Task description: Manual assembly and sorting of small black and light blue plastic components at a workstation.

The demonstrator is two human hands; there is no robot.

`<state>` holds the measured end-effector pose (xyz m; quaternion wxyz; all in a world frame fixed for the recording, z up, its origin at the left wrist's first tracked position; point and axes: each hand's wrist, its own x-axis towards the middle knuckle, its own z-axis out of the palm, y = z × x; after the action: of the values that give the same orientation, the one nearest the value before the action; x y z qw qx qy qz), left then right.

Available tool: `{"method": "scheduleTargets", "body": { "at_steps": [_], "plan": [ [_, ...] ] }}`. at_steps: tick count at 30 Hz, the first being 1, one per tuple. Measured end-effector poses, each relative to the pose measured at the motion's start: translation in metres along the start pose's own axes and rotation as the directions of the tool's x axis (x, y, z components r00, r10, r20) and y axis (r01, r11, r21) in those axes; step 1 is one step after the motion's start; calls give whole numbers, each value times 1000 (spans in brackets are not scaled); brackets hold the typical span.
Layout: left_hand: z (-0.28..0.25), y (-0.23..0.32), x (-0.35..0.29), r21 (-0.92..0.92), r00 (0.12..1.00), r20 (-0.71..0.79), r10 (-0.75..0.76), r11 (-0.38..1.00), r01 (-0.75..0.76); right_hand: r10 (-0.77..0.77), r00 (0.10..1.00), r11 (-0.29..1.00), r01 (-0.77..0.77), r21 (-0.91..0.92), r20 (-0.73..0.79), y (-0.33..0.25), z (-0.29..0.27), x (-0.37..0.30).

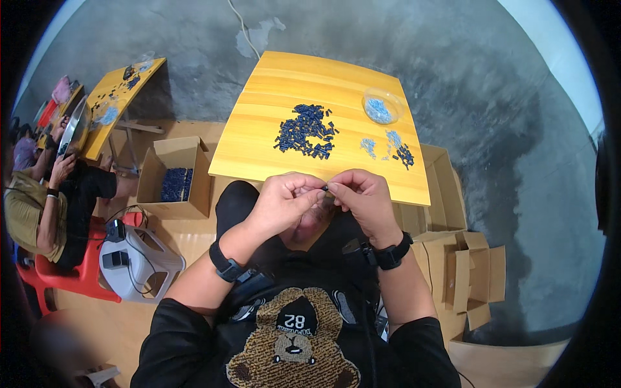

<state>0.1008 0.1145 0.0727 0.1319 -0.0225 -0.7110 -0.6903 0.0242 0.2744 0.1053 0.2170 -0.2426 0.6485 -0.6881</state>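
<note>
My left hand (288, 199) and my right hand (363, 197) meet in front of the table's near edge, thumbs and forefingers pinched together. Between the fingertips is a small dark piece (326, 188), gripped from both sides and mostly covered, too small to tell its kind. Beyond my hands, a pile of small dark blue cylindrical pieces (304, 132) lies spread on the yellow wooden table (252, 97). To the right are a smaller cluster of dark pieces (405, 156) and little heaps of light blue pieces (368, 147). A clear round bowl (399, 103) holds more light blue pieces.
Left of the table, a cardboard box (150, 184) contains many dark pieces. Open cardboard boxes (460, 278) stand at the right. A grey-white stool (158, 278) carries black devices and cables. Another person (39, 213) sits far left on a red stool (77, 278), by a second yellow table (132, 97).
</note>
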Motion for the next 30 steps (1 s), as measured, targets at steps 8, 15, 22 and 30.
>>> {"method": "scheduleTargets", "body": {
  "at_steps": [8,15,22,30],
  "plan": [
    [0,5,-1,172,998,-15,59,983,-55,-103,994,955,106,-277,27,0,-6,4],
    [4,16,-2,287,995,-57,81,956,-61,-150,987,888,160,-432,57,-9,-4,3],
    [5,23,-3,404,982,-95,163,908,-112,-193,979,861,204,-465,72,-13,-3,4],
    [3,12,-1,267,992,-104,77,962,-47,-271,960,854,273,-443,69,-8,-1,6]
  ]
}}
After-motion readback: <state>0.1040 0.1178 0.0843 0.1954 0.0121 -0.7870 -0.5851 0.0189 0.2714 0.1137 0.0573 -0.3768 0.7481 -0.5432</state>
